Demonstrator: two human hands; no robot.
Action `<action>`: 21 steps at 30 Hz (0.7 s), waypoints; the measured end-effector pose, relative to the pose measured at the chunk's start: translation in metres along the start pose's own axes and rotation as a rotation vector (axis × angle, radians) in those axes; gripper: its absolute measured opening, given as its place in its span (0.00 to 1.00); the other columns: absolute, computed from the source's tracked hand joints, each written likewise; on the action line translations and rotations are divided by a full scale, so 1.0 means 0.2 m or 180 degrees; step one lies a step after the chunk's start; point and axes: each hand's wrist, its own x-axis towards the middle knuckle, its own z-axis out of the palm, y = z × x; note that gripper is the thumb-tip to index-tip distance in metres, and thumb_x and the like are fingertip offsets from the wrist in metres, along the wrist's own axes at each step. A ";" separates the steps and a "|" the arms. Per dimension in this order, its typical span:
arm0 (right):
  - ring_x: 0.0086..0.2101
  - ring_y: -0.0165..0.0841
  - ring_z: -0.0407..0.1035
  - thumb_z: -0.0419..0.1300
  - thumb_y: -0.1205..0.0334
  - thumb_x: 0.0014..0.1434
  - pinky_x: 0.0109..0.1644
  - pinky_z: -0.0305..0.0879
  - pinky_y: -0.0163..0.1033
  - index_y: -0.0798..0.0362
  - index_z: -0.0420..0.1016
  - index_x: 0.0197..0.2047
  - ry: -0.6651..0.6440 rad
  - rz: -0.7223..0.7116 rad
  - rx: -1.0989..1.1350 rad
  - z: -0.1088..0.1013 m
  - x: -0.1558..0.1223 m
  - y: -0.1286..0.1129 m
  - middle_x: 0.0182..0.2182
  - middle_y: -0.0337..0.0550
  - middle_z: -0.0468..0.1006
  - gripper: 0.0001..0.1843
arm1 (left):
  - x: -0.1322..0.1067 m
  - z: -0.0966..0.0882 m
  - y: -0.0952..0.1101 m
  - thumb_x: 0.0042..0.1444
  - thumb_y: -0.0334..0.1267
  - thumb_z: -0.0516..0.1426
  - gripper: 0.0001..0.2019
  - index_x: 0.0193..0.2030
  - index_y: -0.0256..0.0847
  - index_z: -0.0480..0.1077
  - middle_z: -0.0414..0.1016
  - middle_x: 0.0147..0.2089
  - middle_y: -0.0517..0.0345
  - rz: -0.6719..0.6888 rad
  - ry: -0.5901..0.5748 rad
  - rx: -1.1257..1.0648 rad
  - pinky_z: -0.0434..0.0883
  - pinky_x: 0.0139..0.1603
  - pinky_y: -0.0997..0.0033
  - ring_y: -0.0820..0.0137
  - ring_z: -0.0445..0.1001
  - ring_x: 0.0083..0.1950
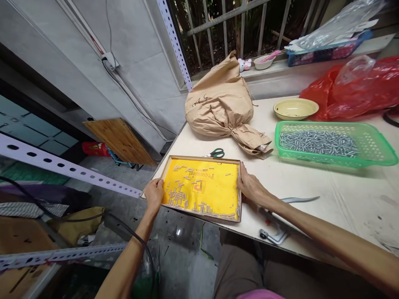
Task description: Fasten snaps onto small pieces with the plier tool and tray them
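Note:
A shallow yellow tray [212, 193] with a brown rim lies at the table's near left corner, partly over the edge. Several small metal pins [176, 196] lie scattered in it, most along its left side and near edge. My left hand [153, 193] grips the tray's left rim, fingers curled over it. My right hand [249, 185] holds the right rim, thumb along the edge. Both forearms reach in from below.
Green-handled scissors [216, 153] lie just behind the tray. A tied brown paper sack [222, 104], a yellow bowl [295, 109], a green basket of metal pins [333, 143] and a red plastic bag [358, 91] stand further back. Metal pliers [276, 232] lie near my right forearm.

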 end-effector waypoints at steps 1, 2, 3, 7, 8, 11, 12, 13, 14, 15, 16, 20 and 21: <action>0.29 0.40 0.72 0.43 0.62 0.59 0.31 0.61 0.39 0.66 0.28 0.68 -0.0012 0.0028 0.0001 0.00 0.00 0.00 0.33 0.54 0.79 0.39 | 0.00 0.01 0.00 0.58 0.38 0.48 0.16 0.39 0.36 0.76 0.76 0.41 0.48 0.0007 -0.0101 0.0046 0.64 0.42 0.69 0.62 0.72 0.42; 0.29 0.41 0.72 0.43 0.63 0.59 0.31 0.61 0.39 0.66 0.29 0.68 -0.0021 0.0065 -0.0017 0.01 0.00 0.01 0.33 0.54 0.78 0.39 | -0.01 0.01 0.00 0.59 0.38 0.48 0.16 0.39 0.36 0.76 0.76 0.41 0.48 0.0011 -0.0179 0.0101 0.64 0.42 0.68 0.62 0.72 0.42; 0.30 0.41 0.72 0.43 0.63 0.59 0.31 0.60 0.39 0.65 0.30 0.69 -0.0031 0.0116 -0.0043 0.01 0.01 0.01 0.33 0.54 0.78 0.39 | -0.02 0.01 0.01 0.59 0.38 0.48 0.16 0.39 0.35 0.76 0.76 0.41 0.47 0.0037 -0.0172 0.0161 0.64 0.42 0.67 0.61 0.71 0.42; 0.31 0.40 0.72 0.42 0.61 0.62 0.32 0.60 0.39 0.64 0.31 0.69 -0.0128 0.0267 -0.0007 0.02 0.02 0.00 0.35 0.54 0.78 0.37 | -0.13 0.02 0.17 0.60 0.37 0.49 0.17 0.51 0.34 0.71 0.71 0.47 0.43 0.0678 0.0558 0.0313 0.64 0.47 0.61 0.57 0.67 0.48; 0.32 0.40 0.72 0.42 0.60 0.62 0.32 0.60 0.39 0.63 0.32 0.69 -0.0144 0.0259 0.0042 0.02 0.02 -0.01 0.35 0.54 0.78 0.36 | -0.16 0.02 0.24 0.61 0.38 0.49 0.17 0.52 0.35 0.71 0.70 0.48 0.43 0.1024 0.0625 0.0274 0.64 0.49 0.61 0.57 0.65 0.50; 0.33 0.38 0.72 0.43 0.57 0.64 0.32 0.59 0.37 0.60 0.33 0.69 -0.0137 0.0089 0.0083 0.00 -0.01 0.00 0.37 0.53 0.78 0.35 | -0.26 0.05 0.46 0.63 0.38 0.48 0.14 0.46 0.40 0.73 0.71 0.46 0.49 0.2042 0.0064 0.0058 0.64 0.48 0.65 0.62 0.65 0.48; 0.34 0.38 0.72 0.44 0.55 0.64 0.33 0.59 0.37 0.59 0.34 0.69 -0.0106 0.0018 0.0000 -0.02 -0.03 0.01 0.38 0.53 0.78 0.36 | -0.29 0.07 0.52 0.63 0.38 0.48 0.14 0.43 0.41 0.74 0.71 0.44 0.50 0.2240 -0.0185 0.0050 0.64 0.47 0.66 0.62 0.65 0.47; 0.35 0.39 0.72 0.45 0.54 0.64 0.33 0.59 0.37 0.58 0.34 0.70 -0.0057 -0.0046 -0.0132 -0.04 -0.06 0.02 0.39 0.53 0.77 0.37 | -0.30 0.08 0.57 0.63 0.37 0.48 0.13 0.41 0.40 0.74 0.71 0.42 0.51 0.2351 -0.0401 0.0086 0.64 0.46 0.67 0.63 0.65 0.46; 0.35 0.40 0.72 0.46 0.53 0.63 0.33 0.59 0.38 0.57 0.35 0.70 0.0009 -0.0085 -0.0286 -0.07 -0.09 0.04 0.40 0.53 0.77 0.37 | -0.32 0.10 0.61 0.63 0.36 0.48 0.13 0.40 0.40 0.74 0.71 0.41 0.51 0.2393 -0.0569 0.0151 0.64 0.45 0.67 0.63 0.65 0.45; 0.35 0.40 0.72 0.47 0.52 0.63 0.33 0.59 0.38 0.56 0.37 0.70 0.0078 -0.0112 -0.0422 -0.11 -0.13 0.06 0.40 0.53 0.77 0.37 | -0.33 0.11 0.63 0.63 0.36 0.48 0.13 0.38 0.39 0.74 0.71 0.39 0.51 0.2397 -0.0691 0.0223 0.64 0.44 0.67 0.64 0.65 0.44; 0.35 0.40 0.72 0.47 0.51 0.63 0.33 0.59 0.38 0.55 0.39 0.70 0.0147 -0.0133 -0.0514 -0.14 -0.19 0.09 0.40 0.52 0.77 0.37 | -0.33 0.11 0.64 0.63 0.35 0.48 0.13 0.37 0.39 0.74 0.70 0.38 0.51 0.2389 -0.0772 0.0282 0.64 0.44 0.67 0.64 0.65 0.43; 0.32 0.38 0.71 0.46 0.50 0.64 0.31 0.60 0.38 0.51 0.49 0.68 0.0450 -0.0004 -0.0714 -0.26 -0.45 0.25 0.36 0.46 0.77 0.32 | -0.35 0.12 0.60 0.63 0.34 0.47 0.13 0.35 0.38 0.72 0.69 0.39 0.50 0.2540 -0.0862 0.0401 0.64 0.44 0.67 0.64 0.66 0.45; 0.33 0.38 0.72 0.45 0.50 0.64 0.31 0.61 0.38 0.51 0.52 0.66 0.0528 0.0048 -0.0758 -0.28 -0.53 0.29 0.37 0.46 0.77 0.30 | -0.35 0.12 0.58 0.62 0.33 0.47 0.13 0.35 0.38 0.72 0.69 0.39 0.49 0.2595 -0.0860 0.0452 0.64 0.45 0.66 0.63 0.66 0.46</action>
